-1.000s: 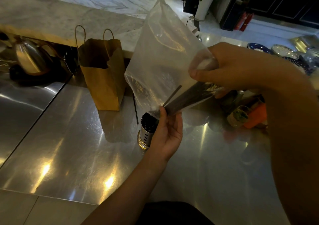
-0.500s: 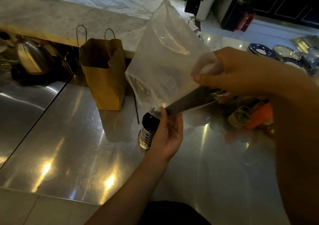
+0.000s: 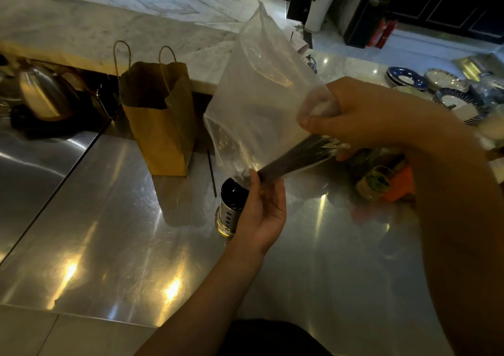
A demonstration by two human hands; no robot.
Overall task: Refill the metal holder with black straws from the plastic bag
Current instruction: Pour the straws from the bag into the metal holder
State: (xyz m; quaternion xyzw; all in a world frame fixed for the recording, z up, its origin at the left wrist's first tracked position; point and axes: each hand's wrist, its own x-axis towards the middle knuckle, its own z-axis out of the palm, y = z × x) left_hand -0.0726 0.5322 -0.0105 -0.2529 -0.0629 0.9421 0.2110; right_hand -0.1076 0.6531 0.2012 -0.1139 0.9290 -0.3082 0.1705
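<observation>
A clear plastic bag [image 3: 261,96] hangs tilted over the steel counter, its mouth pointing down to the left. A bundle of black straws [image 3: 297,156] lies slanted inside it. My right hand [image 3: 362,115] pinches the bag around the straws' upper ends. My left hand [image 3: 264,205] grips the bag's mouth and the straws' lower ends just above the metal holder [image 3: 230,208]. That perforated cylinder stands upright on the counter, dark inside. One loose black straw [image 3: 211,172] lies on the counter behind the holder.
A brown paper bag [image 3: 161,121] with handles stands left of the holder. A metal kettle [image 3: 43,96] sits at the far left. Small pots and orange items [image 3: 384,181] are on the right, stacked plates [image 3: 425,82] beyond. A marble ledge [image 3: 81,36] runs behind.
A straw that poked out sideways from the bundle one second ago has been drawn in. Both hands and the bag have shifted only slightly.
</observation>
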